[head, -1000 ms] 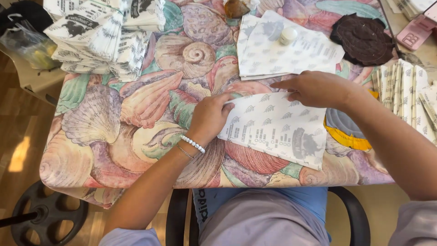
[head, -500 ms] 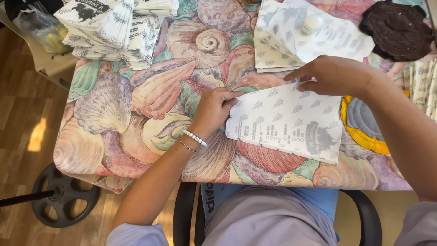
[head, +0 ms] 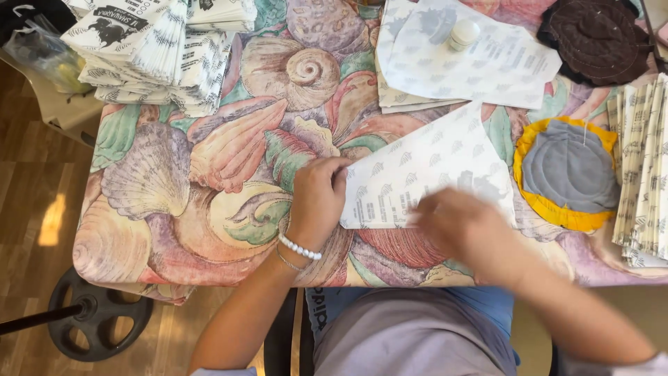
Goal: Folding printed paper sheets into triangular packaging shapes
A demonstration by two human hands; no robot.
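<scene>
Two hands on one printed paper sheet (head: pixel 431 174), centre of frame, lying flat on the shell-print tablecloth (head: pixel 209 181). Change since half a second ago: right hand (head: pixel 463 226) has left the sheet's top edge and swept to its lower edge, motion-blurred now, so I can't tell whether its fingers are open or curled. Left hand (head: pixel 316 198) hasn't budged: fingers bent, pressing down on the sheet's left edge, pinning rather than gripping. Sheet outline also differs, upper corner now peaks toward top centre. Reads to me as a fold being creased, left hand as the anchor. Stack of folded printed paper (head: pixel 167 49) upper left, flat sheets with a small white jar (head: pixel 463 33) top centre, yellow-rimmed grey pad (head: pixel 567 170) at right.
</scene>
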